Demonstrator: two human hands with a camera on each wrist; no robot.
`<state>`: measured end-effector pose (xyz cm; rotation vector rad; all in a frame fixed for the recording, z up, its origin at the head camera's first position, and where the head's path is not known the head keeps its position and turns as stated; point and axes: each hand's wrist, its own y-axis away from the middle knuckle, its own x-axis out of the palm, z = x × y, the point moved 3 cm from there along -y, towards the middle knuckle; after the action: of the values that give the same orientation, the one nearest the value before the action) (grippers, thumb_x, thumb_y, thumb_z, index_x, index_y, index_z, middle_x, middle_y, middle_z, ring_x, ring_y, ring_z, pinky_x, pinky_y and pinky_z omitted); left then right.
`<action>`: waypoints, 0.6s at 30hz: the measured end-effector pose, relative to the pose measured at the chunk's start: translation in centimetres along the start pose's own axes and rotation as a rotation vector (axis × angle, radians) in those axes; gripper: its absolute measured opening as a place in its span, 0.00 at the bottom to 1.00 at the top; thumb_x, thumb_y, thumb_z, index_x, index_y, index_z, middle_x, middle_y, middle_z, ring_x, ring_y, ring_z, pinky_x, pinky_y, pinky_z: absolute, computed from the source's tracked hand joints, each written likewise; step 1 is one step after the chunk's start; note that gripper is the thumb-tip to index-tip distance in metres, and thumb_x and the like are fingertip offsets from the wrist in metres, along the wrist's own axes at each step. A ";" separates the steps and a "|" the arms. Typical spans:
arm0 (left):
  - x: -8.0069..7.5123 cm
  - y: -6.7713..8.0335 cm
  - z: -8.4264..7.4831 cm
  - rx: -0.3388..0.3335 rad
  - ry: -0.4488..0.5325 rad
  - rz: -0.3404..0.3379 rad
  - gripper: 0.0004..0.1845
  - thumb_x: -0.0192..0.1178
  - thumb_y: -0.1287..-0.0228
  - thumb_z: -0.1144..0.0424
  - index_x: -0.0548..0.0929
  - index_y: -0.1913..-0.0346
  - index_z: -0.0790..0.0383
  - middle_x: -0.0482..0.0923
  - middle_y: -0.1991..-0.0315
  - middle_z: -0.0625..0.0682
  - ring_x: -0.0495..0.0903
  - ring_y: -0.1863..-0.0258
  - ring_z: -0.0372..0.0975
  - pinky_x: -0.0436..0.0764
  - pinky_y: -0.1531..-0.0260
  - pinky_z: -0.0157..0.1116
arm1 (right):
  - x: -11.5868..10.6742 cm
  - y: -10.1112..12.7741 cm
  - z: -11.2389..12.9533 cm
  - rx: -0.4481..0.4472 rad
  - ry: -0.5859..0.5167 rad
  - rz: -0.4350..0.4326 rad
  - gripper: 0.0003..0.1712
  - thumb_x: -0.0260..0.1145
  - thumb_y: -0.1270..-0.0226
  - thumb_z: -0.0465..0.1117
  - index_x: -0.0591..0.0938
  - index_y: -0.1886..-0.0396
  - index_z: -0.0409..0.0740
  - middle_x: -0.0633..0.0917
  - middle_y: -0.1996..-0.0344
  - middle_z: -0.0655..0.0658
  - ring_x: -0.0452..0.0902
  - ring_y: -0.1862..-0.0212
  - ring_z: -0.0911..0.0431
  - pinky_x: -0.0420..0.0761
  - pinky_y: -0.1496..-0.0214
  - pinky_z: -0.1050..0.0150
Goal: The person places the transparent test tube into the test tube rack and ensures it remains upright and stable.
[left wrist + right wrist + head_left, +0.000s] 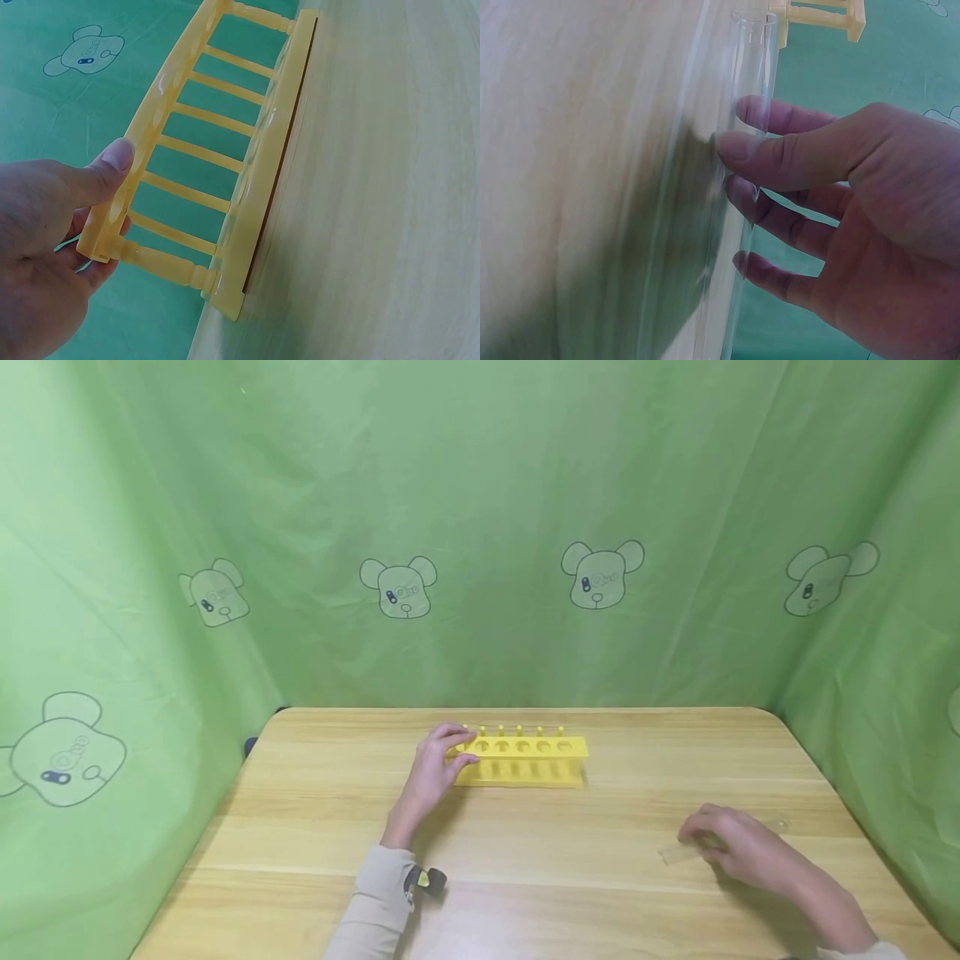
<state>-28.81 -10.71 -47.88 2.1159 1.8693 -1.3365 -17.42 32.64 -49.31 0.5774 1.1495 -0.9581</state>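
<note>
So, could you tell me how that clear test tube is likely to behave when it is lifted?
The test tube looks smooth and round, so it probably rolls on the table and slips easily. Its thin clear wall suggests it is light and perhaps fragile. The right hand pinches it.

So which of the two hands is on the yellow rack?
The left hand: it grips the left end of the yellow rack. The right hand is apart from it, on a clear tube lying on the table.

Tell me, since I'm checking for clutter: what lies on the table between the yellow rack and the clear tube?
Nothing: only bare table between rack and tube, per the head view.
</note>
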 end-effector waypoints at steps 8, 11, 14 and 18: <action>0.0 0.1 0.0 0.003 0.003 0.001 0.20 0.74 0.43 0.69 0.86 0.47 0.72 0.83 0.47 0.62 0.81 0.45 0.51 0.80 0.37 0.44 | 0.2 0.0 0.0 -0.022 0.013 -0.021 0.24 0.77 0.53 0.25 0.87 0.57 0.50 0.86 0.59 0.55 0.84 0.56 0.53 0.88 0.52 0.53; -0.1 0.1 0.0 0.006 0.011 -0.003 0.20 0.74 0.43 0.70 0.86 0.47 0.73 0.83 0.47 0.62 0.81 0.45 0.52 0.80 0.37 0.44 | 0.1 -0.1 0.0 -0.035 0.014 -0.034 0.24 0.77 0.54 0.24 0.87 0.58 0.49 0.86 0.60 0.55 0.84 0.56 0.53 0.88 0.52 0.54; 0.0 0.0 0.0 0.005 0.016 -0.001 0.20 0.74 0.44 0.70 0.85 0.47 0.73 0.82 0.47 0.63 0.81 0.45 0.52 0.80 0.37 0.44 | 0.1 -0.3 0.1 -0.046 0.015 -0.045 0.24 0.77 0.53 0.24 0.87 0.57 0.49 0.85 0.61 0.56 0.83 0.58 0.55 0.89 0.54 0.56; 0.0 0.0 0.0 0.006 0.006 0.001 0.21 0.74 0.43 0.69 0.86 0.47 0.72 0.83 0.47 0.61 0.81 0.45 0.51 0.80 0.37 0.43 | -0.1 -0.4 0.3 -0.037 0.022 -0.056 0.23 0.77 0.52 0.24 0.87 0.57 0.50 0.85 0.61 0.57 0.84 0.58 0.54 0.89 0.54 0.56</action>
<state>-28.78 -10.73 -47.91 2.1258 1.8684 -1.3382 -17.61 32.22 -49.03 0.5288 1.2058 -0.9786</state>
